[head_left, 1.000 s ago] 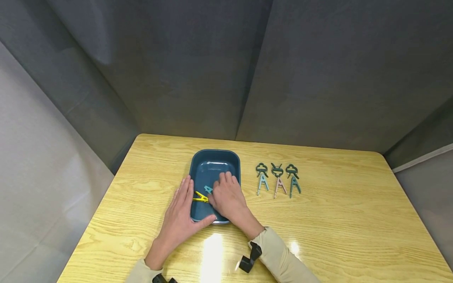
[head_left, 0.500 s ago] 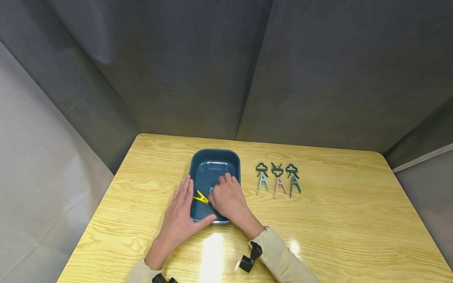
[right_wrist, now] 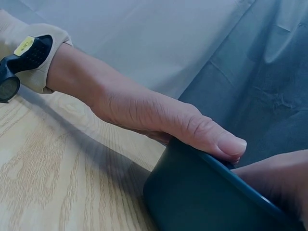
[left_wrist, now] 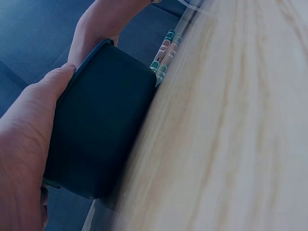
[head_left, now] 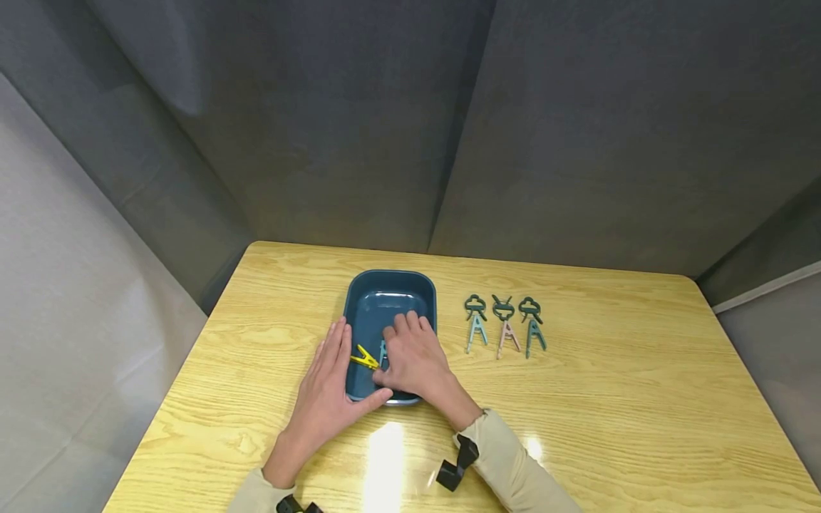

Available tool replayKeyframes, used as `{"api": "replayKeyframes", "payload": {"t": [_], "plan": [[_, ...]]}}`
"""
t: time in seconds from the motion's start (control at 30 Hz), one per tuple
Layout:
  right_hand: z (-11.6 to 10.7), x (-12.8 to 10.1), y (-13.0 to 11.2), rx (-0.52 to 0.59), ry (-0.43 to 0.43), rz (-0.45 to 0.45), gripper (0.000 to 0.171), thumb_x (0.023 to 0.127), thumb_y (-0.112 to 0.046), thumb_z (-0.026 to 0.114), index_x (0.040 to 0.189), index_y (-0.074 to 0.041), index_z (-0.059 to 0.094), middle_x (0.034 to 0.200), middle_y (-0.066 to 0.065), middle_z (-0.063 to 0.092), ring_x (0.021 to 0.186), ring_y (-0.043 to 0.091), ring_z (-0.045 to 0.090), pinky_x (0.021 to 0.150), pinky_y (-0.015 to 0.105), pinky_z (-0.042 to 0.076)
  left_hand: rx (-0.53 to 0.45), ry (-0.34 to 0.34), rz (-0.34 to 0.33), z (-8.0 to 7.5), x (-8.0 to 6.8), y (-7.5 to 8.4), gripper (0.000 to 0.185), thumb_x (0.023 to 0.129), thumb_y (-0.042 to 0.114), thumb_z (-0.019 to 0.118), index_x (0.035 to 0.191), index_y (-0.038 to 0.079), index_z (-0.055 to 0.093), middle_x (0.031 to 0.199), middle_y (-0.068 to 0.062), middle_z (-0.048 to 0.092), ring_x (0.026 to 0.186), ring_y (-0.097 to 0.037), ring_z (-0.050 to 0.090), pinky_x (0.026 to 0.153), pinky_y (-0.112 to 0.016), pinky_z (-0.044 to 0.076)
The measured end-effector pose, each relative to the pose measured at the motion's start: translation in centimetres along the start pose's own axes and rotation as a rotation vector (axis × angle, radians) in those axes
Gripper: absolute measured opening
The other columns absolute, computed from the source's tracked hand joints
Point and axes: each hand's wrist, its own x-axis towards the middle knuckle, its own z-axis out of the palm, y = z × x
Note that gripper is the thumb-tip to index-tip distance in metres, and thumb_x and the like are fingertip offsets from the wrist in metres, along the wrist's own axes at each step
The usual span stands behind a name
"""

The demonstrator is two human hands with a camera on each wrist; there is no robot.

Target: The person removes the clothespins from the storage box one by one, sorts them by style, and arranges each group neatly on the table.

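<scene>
Left hand (head_left: 327, 388): flat against the dark teal tray (head_left: 390, 285), thumb on its near rim — bracing it on the tabletop (head_left: 609, 399).
Right hand (head_left: 413, 360): inside the tray, grip closing on the teal clothespin (head_left: 383, 350) — yellow clothespin (head_left: 364, 358) just beside.
Three pegs (head_left: 504, 324): lined up on the right.

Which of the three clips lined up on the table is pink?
The middle clip: pale pink legs, between a light teal one and a darker teal one.

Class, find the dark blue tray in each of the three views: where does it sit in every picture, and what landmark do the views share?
Head: blue tray at centre, on the table.
Left wrist: its outer wall fills centre-left.
Right wrist: its corner sits bottom right.
Shared landmark: the left hand, thumb on the tray's near rim.
</scene>
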Motion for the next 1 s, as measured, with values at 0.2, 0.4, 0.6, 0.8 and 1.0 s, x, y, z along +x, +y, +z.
{"api": "replayKeyframes", "payload": {"t": [0.2,0.4,0.6,0.8,1.0], "plan": [[0.01,-0.02,-0.09,-0.004,0.017,0.010,0.062,0.075,-0.065,0.080,0.100,-0.010,0.070,0.097,0.006,0.053,0.092,0.026,0.041,0.080,0.038,0.036,-0.007,-0.007,-0.006,-0.13,-0.06,0.07,0.126,0.083,0.082,0.063,0.168,0.006,0.009,0.177,-0.008,0.003,0.163,-0.022,0.002,0.130,-0.051,0.016],[0.21,-0.06,-0.29,-0.046,0.037,0.077,0.073,0.074,-0.074,0.077,0.098,-0.006,0.069,0.099,0.008,0.051,0.095,0.027,0.040,0.082,0.040,0.038,-0.006,-0.001,-0.004,-0.11,-0.04,0.08,0.126,0.083,0.083,0.063,0.168,0.005,0.011,0.177,-0.008,0.004,0.163,-0.023,0.003,0.130,-0.051,0.017],[0.17,-0.11,-0.34,-0.070,0.046,0.091,0.075,0.075,-0.078,0.073,0.094,-0.005,0.073,0.097,0.009,0.052,0.094,0.028,0.041,0.083,0.041,0.038,-0.001,-0.003,-0.003,-0.09,0.02,0.04,0.126,0.083,0.083,0.063,0.168,0.007,0.008,0.177,-0.007,0.003,0.163,-0.022,0.002,0.130,-0.050,0.016],[0.05,-0.09,-0.22,-0.052,0.032,0.059,0.069,0.075,-0.073,0.075,0.095,-0.008,0.070,0.098,0.008,0.052,0.095,0.027,0.041,0.083,0.040,0.039,-0.004,0.003,-0.001,-0.18,0.04,0.07,0.126,0.083,0.083,0.063,0.168,0.007,0.009,0.177,-0.008,0.005,0.163,-0.023,0.004,0.130,-0.050,0.016],[-0.38,-0.09,-0.02,-0.014,-0.027,0.036,0.062,0.077,-0.067,0.079,0.098,-0.009,0.069,0.099,0.007,0.052,0.095,0.026,0.040,0.082,0.039,0.037,-0.010,0.008,0.002,-0.12,-0.03,0.09,0.126,0.083,0.083,0.064,0.167,0.004,0.011,0.176,-0.010,0.006,0.163,-0.023,0.004,0.130,-0.050,0.016]]}}
